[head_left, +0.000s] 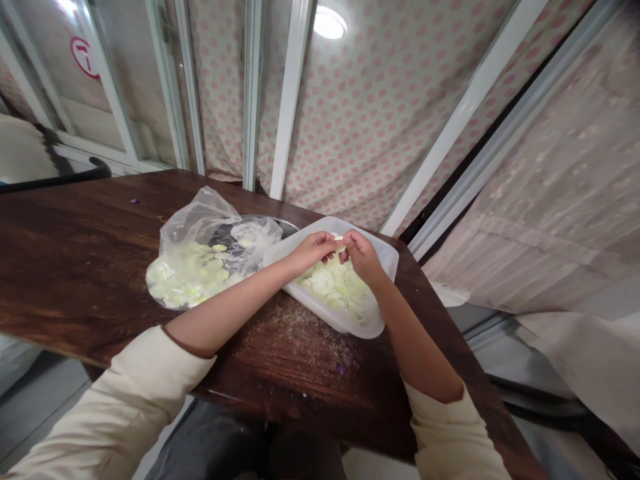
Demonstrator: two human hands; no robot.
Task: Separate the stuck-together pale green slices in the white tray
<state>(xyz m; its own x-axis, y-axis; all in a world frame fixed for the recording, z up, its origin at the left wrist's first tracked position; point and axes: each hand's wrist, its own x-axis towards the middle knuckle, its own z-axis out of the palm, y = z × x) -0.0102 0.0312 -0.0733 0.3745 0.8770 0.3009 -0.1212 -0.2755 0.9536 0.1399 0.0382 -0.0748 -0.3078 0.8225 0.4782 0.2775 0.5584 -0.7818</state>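
Observation:
Both my hands meet above a white plastic tub (387, 257) on the dark wooden table. My left hand (319, 248) pinches a small whitish piece (339, 239) from one side. From the other side, my right hand (361, 253) has its fingers closed on the same piece. What the piece is cannot be made out; it looks like the pale contents. Inside the tub lies a heap of pale green-white pieces (335, 287), perhaps petals or thin slices. Left of the tub, a clear plastic bag (193, 267) holds more such pale pieces.
A metal tray or bowl rim (285, 225) shows behind the bag. Fine crumbs (300, 337) and a small purple scrap (341, 369) lie on the wooden table (75, 253). Window frames with a dotted curtain (350, 120) stand along the table's far edge.

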